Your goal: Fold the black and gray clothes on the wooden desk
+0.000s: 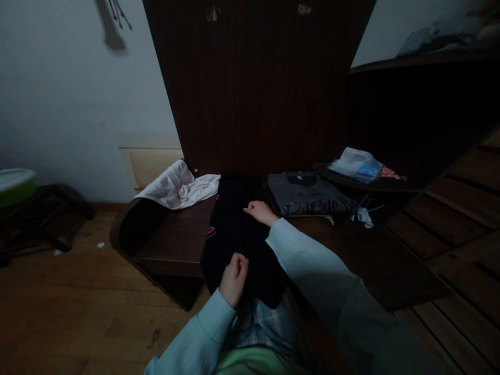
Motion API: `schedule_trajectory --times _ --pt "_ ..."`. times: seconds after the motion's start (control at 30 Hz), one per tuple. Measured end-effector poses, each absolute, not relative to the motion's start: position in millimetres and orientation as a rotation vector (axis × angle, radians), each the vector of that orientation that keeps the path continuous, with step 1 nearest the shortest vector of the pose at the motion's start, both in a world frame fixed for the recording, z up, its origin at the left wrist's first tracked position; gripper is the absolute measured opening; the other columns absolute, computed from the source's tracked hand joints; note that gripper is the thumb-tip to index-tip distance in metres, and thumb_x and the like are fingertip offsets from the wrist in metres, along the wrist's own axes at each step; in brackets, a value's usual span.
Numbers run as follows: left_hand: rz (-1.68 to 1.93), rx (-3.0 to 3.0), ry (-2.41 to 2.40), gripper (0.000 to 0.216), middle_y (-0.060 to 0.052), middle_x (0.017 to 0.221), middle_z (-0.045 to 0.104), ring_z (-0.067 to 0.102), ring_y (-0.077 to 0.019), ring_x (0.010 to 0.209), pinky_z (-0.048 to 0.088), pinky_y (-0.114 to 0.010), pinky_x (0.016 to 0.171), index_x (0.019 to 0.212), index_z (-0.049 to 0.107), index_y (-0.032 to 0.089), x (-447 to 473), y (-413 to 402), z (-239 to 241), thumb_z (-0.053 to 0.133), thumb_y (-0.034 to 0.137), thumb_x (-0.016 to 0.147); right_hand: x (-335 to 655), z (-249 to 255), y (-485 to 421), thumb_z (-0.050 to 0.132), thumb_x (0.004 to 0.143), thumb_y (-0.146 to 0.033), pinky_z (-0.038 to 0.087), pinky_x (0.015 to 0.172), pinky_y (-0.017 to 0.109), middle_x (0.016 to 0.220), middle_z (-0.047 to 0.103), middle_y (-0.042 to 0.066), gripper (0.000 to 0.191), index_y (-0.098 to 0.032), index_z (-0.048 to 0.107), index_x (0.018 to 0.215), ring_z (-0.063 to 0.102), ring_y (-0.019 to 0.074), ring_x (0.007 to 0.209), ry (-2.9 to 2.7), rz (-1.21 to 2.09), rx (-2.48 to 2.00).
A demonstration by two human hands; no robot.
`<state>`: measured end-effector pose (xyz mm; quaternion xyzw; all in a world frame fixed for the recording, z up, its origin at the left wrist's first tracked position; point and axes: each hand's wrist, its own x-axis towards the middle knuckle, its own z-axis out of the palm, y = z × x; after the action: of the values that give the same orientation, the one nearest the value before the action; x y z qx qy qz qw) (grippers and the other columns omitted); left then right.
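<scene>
A black garment (228,239) with small pink markings along its left side lies lengthwise over the dark wooden bench, its near end hanging toward my lap. My left hand (234,278) is closed in a pinch at the near part of the black cloth. Farther up, my right hand (261,211) is closed too, fingertips pinching at the middle of the cloth. Dark fabric makes the exact folds hard to see. Right of the garment rests a folded grey T-shirt (308,195) with dark lettering.
A white cloth (175,187) drapes over the left arm of the bench (172,239). On a low shelf at the right lies a white and blue plastic packet (355,164). A tall dark wooden panel (258,88) rises behind. A green tub (17,187) stands far left.
</scene>
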<state>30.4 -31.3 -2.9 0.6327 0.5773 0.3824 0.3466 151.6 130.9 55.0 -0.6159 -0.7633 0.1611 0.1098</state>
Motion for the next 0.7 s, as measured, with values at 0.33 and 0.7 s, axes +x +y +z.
schedule_trajectory --times 0.33,0.7 --pt "0.557 1.807 1.700 0.027 0.002 0.054 0.056 0.055 -0.0108 0.054 0.029 -0.019 0.049 0.069 0.054 0.020 14.4 -41.2 0.4 0.034 0.032 0.083 148.0 41.6 119.4 0.049 0.080 -0.035 0.034 0.057 0.020 0.076 0.065 0.003 0.023 -0.018 0.063 0.074 0.057 0.0131 0.069 -2.331 0.486 -1.611" --pt "0.329 1.998 2.085 0.022 -0.002 0.067 0.064 0.060 -0.0136 0.065 0.029 -0.022 0.051 0.076 0.056 0.020 24.8 -48.8 0.8 0.038 0.031 0.082 140.3 26.0 112.9 0.054 0.076 -0.034 0.034 0.059 0.021 0.073 0.062 0.002 0.019 -0.018 0.062 0.068 0.055 0.0133 0.070 -2.326 0.624 -1.630"
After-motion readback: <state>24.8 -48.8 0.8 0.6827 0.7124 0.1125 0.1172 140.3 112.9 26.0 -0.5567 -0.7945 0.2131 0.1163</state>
